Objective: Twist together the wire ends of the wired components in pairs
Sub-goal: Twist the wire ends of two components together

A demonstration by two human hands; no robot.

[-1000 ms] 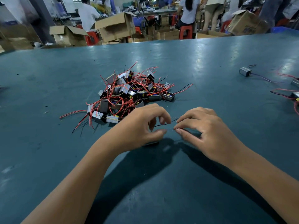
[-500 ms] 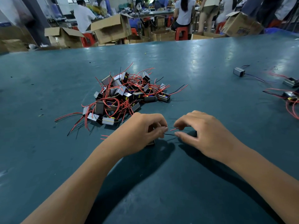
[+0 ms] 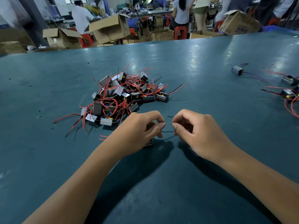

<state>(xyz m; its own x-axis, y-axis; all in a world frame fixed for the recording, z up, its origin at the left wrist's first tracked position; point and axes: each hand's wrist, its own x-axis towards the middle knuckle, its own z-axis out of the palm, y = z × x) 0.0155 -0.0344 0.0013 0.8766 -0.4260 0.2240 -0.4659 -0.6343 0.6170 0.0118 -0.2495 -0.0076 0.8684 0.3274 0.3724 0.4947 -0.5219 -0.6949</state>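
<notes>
Two hands meet at the centre of the frame, fingertips almost touching. The left hand (image 3: 142,128) has its thumb and forefinger pressed together on a thin black wire (image 3: 167,131); the right hand (image 3: 195,130) pinches the same wire's other stretch the same way, remaining fingers curled under. A short bare-looking wire end (image 3: 169,116) pokes up between the two forefingers, too fine to tell whether it is already wound. Under the left palm a small boxy component (image 3: 149,143) peeks out, resting on the teal table (image 3: 161,199).

Just above and left of the hands lies the pile of components (image 3: 123,94), red and black leads tangled together. At the right edge sit a few separate components (image 3: 289,92), and one lone grey component (image 3: 237,70) farther up.

Risks, as I judge them: the strands are fine, so the pinch may slip and leave the twist loose; over-twisting could snap them. The component under the palm could drag, and trailing leads could snag the nearby pile.
</notes>
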